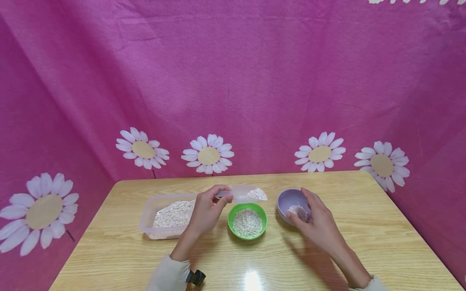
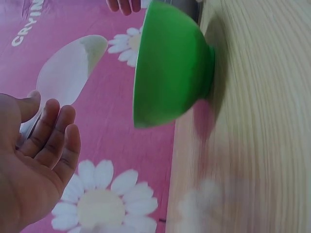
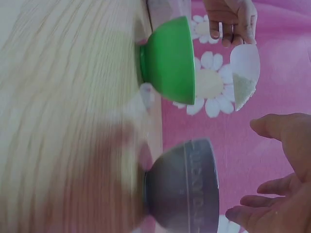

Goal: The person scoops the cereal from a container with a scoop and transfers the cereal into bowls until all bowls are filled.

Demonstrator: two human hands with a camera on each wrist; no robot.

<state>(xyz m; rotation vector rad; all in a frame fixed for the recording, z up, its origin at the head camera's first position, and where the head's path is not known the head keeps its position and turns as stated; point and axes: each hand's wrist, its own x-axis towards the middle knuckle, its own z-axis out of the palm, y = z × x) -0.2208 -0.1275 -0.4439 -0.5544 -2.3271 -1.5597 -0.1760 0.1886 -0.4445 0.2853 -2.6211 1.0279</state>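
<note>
My left hand (image 1: 209,208) pinches the handle of a translucent scoop (image 1: 240,193) between thumb and fingers. Pale oat-like flakes (image 1: 257,194) lie at the scoop's tip, held level above the far rim of the green bowl (image 1: 233,230). That bowl contains a mound of the same flakes. To its right stands a purple bowl (image 1: 285,197) with a smaller amount of flakes inside. My right hand (image 1: 324,226) is over this purple bowl, thumb and fingers spread. In the right wrist view, the fingers (image 3: 272,127) show apart from the bowl's rim.
A translucent rectangular container (image 1: 147,216) full of flakes stands left of the green bowl, partly behind my left hand. The wooden table (image 1: 382,234) meets a pink curtain (image 1: 255,101) with daisies at its back and sides.
</note>
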